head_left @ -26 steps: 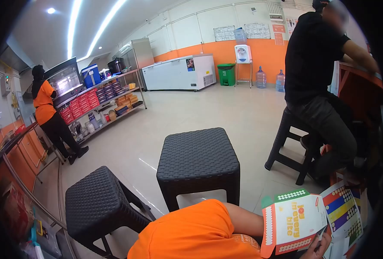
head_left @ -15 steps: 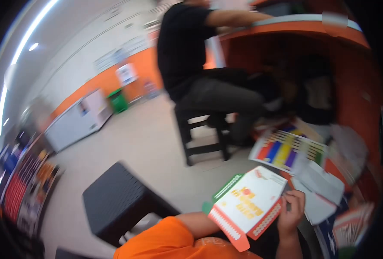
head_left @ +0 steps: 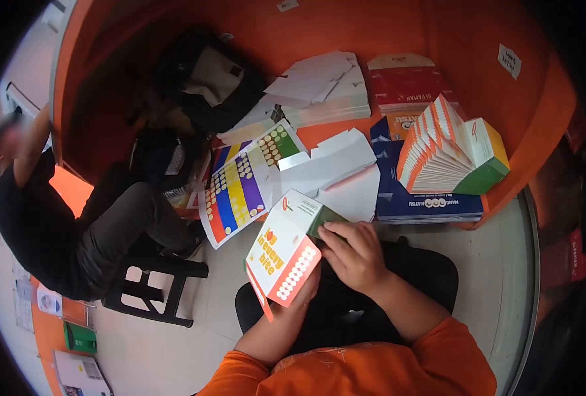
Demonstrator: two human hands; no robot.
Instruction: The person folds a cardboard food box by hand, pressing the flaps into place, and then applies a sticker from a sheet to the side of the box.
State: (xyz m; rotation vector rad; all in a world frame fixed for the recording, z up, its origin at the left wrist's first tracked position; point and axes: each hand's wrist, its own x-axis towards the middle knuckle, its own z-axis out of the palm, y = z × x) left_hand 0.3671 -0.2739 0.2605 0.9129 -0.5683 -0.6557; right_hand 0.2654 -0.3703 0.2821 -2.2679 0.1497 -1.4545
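A printed cardboard food box (head_left: 266, 252), white with orange edges and a green end, is tilted in front of my lap. It reads "joy in every bite". My left hand (head_left: 304, 292) holds it from below and behind, its fingers mostly hidden by the cardboard. My right hand (head_left: 358, 256) has its bent fingers and thumb on the green end panel (head_left: 326, 219) at the box's upper right. Just beyond the box lie white unprinted cardboard pieces (head_left: 336, 168).
A colourful printed sheet (head_left: 237, 198) lies left of the white pieces. To the right, a fanned stack of folded cartons (head_left: 438, 148) rests on blue packaging (head_left: 398, 181). A backpack (head_left: 207, 82) sits farther back. A person in black (head_left: 42, 224) sits at left on a black stool (head_left: 154, 290).
My view has swung right, from the room to the shelf under the counter. The box, earlier spread flatter with an orange flap outward, now looks more folded. My right hand has moved onto its green end.
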